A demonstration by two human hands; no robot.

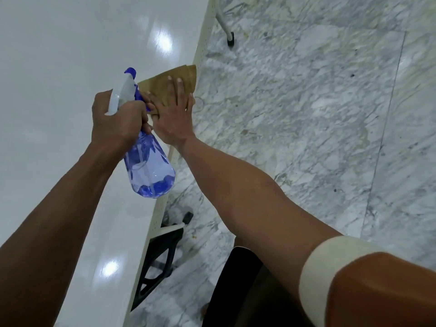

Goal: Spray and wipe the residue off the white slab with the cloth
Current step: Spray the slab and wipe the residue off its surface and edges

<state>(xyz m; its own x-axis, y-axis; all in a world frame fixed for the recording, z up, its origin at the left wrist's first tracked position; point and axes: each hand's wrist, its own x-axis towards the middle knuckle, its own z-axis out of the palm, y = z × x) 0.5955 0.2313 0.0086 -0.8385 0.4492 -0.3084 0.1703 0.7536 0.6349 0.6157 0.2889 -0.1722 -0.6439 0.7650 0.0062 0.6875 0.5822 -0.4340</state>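
Observation:
The glossy white slab fills the left of the head view, its right edge running diagonally. My left hand grips a clear blue spray bottle by the neck, nozzle pointing up and away, held above the slab near its edge. My right hand lies flat with fingers spread on a tan cloth, pressing it onto the slab right at the edge. No residue shows on the slab from here.
Grey-veined marble floor lies to the right of the slab. A white table leg with a black foot stands at the top. A black frame sits under the slab's edge near my dark-clad legs.

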